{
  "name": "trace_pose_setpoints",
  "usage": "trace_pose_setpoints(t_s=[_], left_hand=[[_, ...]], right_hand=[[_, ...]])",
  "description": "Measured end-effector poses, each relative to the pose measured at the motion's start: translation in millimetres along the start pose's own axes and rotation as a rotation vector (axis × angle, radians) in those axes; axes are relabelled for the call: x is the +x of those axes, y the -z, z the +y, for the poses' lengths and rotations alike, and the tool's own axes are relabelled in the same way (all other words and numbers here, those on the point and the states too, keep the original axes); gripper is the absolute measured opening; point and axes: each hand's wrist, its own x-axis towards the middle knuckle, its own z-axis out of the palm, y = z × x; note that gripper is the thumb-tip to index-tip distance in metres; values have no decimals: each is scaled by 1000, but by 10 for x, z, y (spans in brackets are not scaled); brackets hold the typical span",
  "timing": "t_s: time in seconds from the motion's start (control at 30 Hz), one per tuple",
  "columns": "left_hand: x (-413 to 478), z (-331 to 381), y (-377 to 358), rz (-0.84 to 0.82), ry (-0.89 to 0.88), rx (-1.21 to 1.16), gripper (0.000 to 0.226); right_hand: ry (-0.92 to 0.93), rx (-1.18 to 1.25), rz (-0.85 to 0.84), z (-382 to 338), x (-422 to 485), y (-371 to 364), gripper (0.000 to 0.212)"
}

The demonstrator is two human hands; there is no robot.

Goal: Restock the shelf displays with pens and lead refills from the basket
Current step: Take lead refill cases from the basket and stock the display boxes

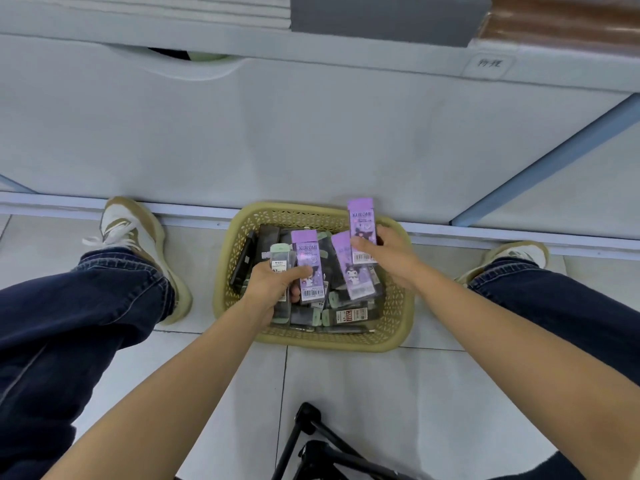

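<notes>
A pack (308, 268) is gripped in the left hand (270, 284), another in the right hand (391, 258) (centre frame, over the basket (311, 342)); both should be lifted level.

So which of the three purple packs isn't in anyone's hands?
The middle pack, lying in the basket; the left hand and right hand each grip another.

You're in dark blue jeans (86, 306) with a pale seam line down the leg. Your left sneaker (135, 233) and right sneaker (517, 252) are tan and white (white laces, chunky cream soles). Forearms (173, 393) are bare.
</notes>
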Motion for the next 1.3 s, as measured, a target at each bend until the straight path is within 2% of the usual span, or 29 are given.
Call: trace_pose_setpoints(t_s=[0.1,0.23,0.33,0.47,0.63,0.8,0.9,0.97,1.1,1.17,1.3], left_hand=[[-142,180,-51,-47,-5,-68,19],[-398,445,-76,-148,-72,-217,13],[-608,644,-33,-189,-194,-197,16],[-904,925,-14,-66,-298,-43,19],[-1329,1329,115,-23,-396,-30,25],[-1814,1792,212,-28,-557,-23,24],[-2095,2149,304,4,-673,-4,31],[-2266,2402,371,18,-743,7,26],[-2552,2877,506,13,-869,-18,26],[-2659,3094,586,23,-923,-12,24],[-2766,3467,786,73,-1019,-35,20]], right_hand=[[38,227,-78,-272,-117,-38,42],[152,310,-119,-668,-314,-133,40],[229,301,-91,-936,-485,-173,37],[336,227,-86,-1249,-719,-221,31],[428,148,-5,-1745,-998,-185,29],[561,131,-46,-2230,-1341,-174,23],[682,100,-7,-2651,-1582,-105,30],[771,84,6,-2975,-1747,-33,40],[912,-22,-53,-3594,-1991,93,54],[965,-28,-32,-3893,-2034,118,50],[1095,83,80,-4468,-2023,98,28]])
